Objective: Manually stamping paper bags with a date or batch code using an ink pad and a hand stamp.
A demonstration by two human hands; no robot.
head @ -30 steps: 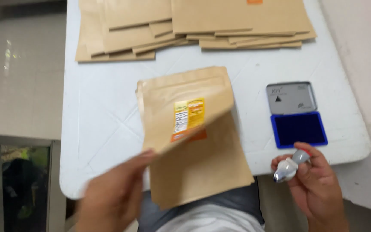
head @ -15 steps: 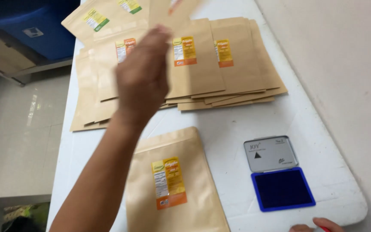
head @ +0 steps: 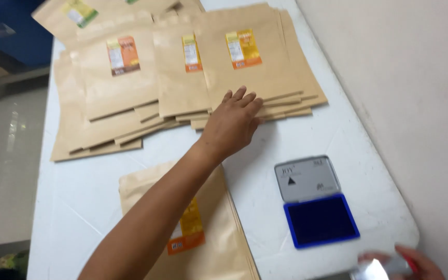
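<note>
My left hand (head: 233,120) lies flat, fingers spread, on the near edge of the right-hand pile of brown paper pouches (head: 245,62) at the far side of the white table (head: 84,192). It holds nothing. Under my left forearm a near stack of pouches with orange and yellow labels (head: 203,243) rests at the table's front. My right hand (head: 405,264) is at the bottom right corner, closed on a small shiny stamp (head: 374,269), partly cut off and blurred.
An open ink pad (head: 315,202), grey lid up and blue pad toward me, sits right of the near stack. More pouch piles (head: 110,98) fan across the far left. A beige wall (head: 416,93) runs along the table's right side. A blue bin (head: 6,31) stands far left.
My left hand carried a pouch from the near stack up to the far piles, let it go, and now rests flat on the right pile's edge. The view swung up and left.
</note>
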